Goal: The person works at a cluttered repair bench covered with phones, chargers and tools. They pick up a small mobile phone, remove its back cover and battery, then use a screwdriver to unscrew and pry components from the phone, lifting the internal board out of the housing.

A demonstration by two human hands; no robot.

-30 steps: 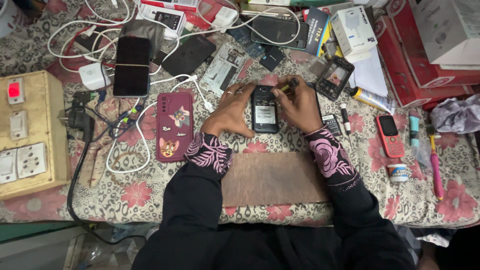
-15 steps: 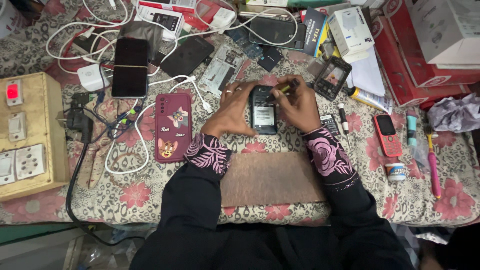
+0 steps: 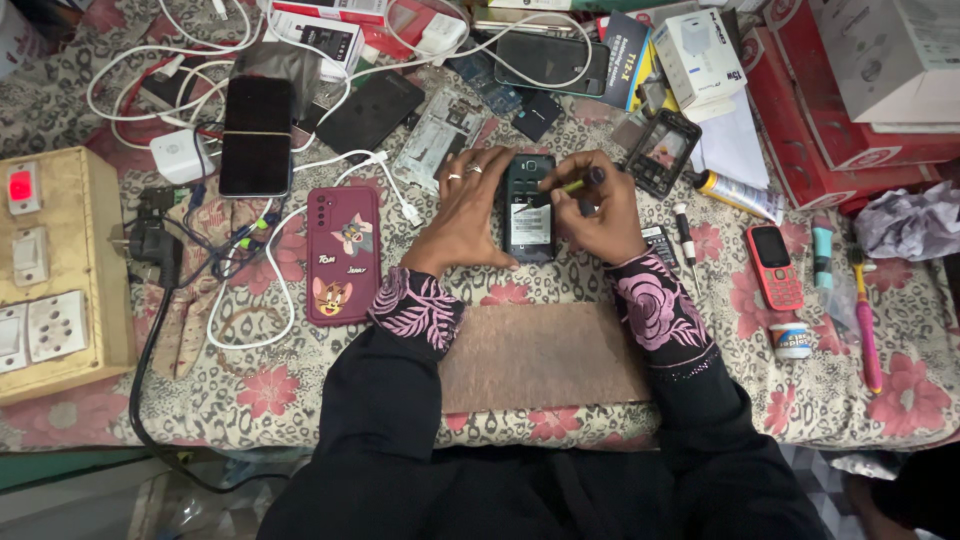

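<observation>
Phone-repair bench: opened handsets (image 3: 529,208), screwdrivers (image 3: 684,230).
</observation>
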